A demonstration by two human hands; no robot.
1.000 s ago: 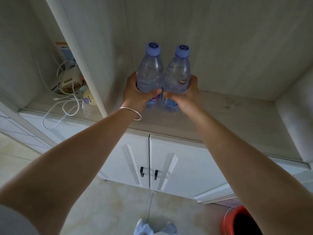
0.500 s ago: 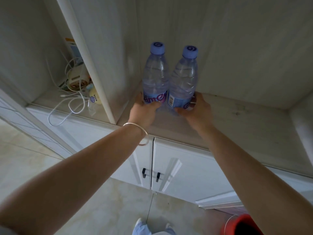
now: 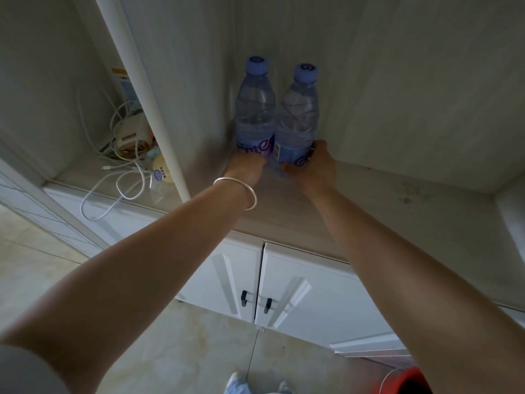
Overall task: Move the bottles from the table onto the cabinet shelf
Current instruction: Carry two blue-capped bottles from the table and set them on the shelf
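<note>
Pale wood-grain panels form the cabinet shelf (image 3: 397,211), split by a white upright divider (image 3: 147,95). Left of the divider lies a tangle of white cables (image 3: 113,191) around a cream device (image 3: 132,142); what the device is cannot be made out.

Right of the divider, the left bottle (image 3: 255,115) and right bottle (image 3: 298,120) stand upright, touching, in the back corner, probably so the rest of the shelf remains free. The left hand (image 3: 245,169), with a bracelet (image 3: 241,190) on its wrist, sits at the left bottle's base. Its fingers are hidden behind the hand, so their grip cannot be determined. The right hand (image 3: 315,166) curls round the right bottle's base; both low holds likely steady the bottles while seating them.

The bottle bases are hidden. Any table lies outside the view. A red container (image 3: 409,381) is cut off at the lower edge.
</note>
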